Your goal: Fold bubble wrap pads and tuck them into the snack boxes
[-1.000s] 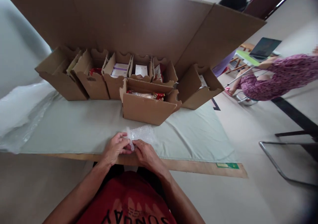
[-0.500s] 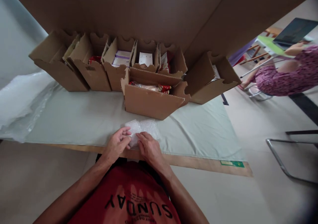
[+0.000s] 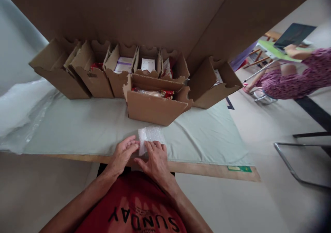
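Observation:
A small piece of clear bubble wrap (image 3: 151, 135) lies on the pale green table cover (image 3: 77, 129) near the front edge. My left hand (image 3: 123, 152) pinches its left edge with curled fingers. My right hand (image 3: 154, 156) lies over its near side, fingers stretched flat and pressing it down. Just behind the wrap stands an open cardboard box (image 3: 155, 107) with red-and-white packets inside.
A row of open cardboard boxes (image 3: 98, 74) with packets and white cards lines the back, under a big cardboard sheet (image 3: 144, 16). A roll of plastic wrap (image 3: 20, 109) lies at the left. A person in a purple patterned top (image 3: 292, 79) sits at right by a metal chair frame (image 3: 297, 157).
The bubble wrap has been laid flat on the table. My right hand went from gripping it to pressing on it with flat fingers; the left hand stays on its left edge.

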Demonstrator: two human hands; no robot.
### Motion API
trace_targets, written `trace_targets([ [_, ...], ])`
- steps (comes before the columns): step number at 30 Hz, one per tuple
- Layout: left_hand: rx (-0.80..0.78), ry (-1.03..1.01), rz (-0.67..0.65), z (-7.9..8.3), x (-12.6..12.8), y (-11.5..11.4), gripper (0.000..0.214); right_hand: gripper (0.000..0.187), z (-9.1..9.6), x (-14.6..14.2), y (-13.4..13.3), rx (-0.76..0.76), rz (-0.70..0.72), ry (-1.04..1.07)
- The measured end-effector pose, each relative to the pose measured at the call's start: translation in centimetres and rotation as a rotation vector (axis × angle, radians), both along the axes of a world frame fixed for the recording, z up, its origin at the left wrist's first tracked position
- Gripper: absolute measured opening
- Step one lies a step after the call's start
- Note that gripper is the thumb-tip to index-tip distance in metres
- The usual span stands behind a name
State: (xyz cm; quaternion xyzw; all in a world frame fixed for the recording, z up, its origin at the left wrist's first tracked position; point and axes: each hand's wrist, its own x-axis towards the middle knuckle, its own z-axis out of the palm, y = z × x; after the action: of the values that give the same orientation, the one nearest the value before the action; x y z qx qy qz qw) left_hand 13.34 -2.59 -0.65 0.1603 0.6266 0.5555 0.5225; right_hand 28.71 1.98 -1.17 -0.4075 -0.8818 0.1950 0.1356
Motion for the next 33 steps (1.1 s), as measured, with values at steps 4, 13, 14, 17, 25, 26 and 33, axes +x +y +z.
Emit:
trace_targets([
  [4, 0.021, -0.053, 0.054, -0.3, 0.8, -0.4, 0.060, 0.023, -0.5, 0.5, 0.5, -0.136, -0.124, 0.189],
  [13, 0.135, -0.382, 0.070, -0.2, 1.9, -0.3, 0.049, 0.028, 0.1, 1.7, 0.9, -0.702, -0.152, 0.624],
  [14, 0.146, -0.340, 0.091, -0.2, 1.8, -0.3, 0.048, 0.029, 0.1, 1.8, 1.0, -0.631, -0.185, 0.611],
  [17, 0.182, -0.220, 0.031, -0.1, 1.6, -0.3, 0.045, 0.047, 0.4, 2.2, 1.4, -0.515, -0.176, 0.617],
  [25, 0.265, 0.322, -0.239, 0.3, 1.4, 0.5, 0.032, 0.032, 2.0, 2.0, 2.4, -0.639, -0.046, 0.580],
  [26, 0.322, 0.473, -0.239, 0.6, 1.0, 0.8, 0.037, 0.028, 2.6, 2.3, 2.7, -0.584, -0.052, 0.542],
  [33, 0.784, 1.617, -0.184, 7.6, -3.6, 8.1, 0.062, 0.016, 9.8, 8.6, 9.0, 0.036, -0.140, 0.510],
])
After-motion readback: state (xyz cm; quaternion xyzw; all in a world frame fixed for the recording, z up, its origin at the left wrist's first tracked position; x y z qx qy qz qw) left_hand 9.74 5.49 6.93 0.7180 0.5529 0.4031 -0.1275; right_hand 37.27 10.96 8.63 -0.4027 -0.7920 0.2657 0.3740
